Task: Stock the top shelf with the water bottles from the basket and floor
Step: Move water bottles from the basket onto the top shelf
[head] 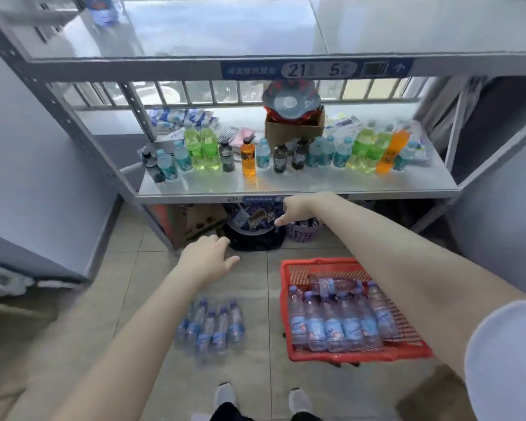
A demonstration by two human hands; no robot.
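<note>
Tiled floor (128, 287) underfoot, and a grey metal rack (82, 138) fills the view ahead. Its top shelf (225, 28) is up high and almost bare, with just one blurred bottle (104, 10) at the far left corner. The middle shelf (346, 180) carries a mixed row of coloured drinks.

Now down to the stock. The red basket (362, 357) sits on the floor to the right, and the basket bottles (331, 323) lie packed side by side, caps pointing away towards the rack, with one more lying crosswise on top. Left of it, well apart, the floor bottles (213, 326) huddle in a small cluster. They're blurred, so I can't tell whether they stand or lie.

Both arms reach forward, above and beyond the stock. The left grip (205, 258) hangs over bare tile just past the floor cluster, fingers loose and spread, holding nothing. The right grip (295, 209) is further out, level with the middle shelf's front edge, fingers drooping in a slack curl, thumb out, nothing in it either.

So here's the geometry that matters: every bottle lies below and nearer the body than the grips. The left grip is nearer the floor cluster, while the right arm passes directly over the basket. My read is that each must drop and pull back before anything goes up top.
</note>
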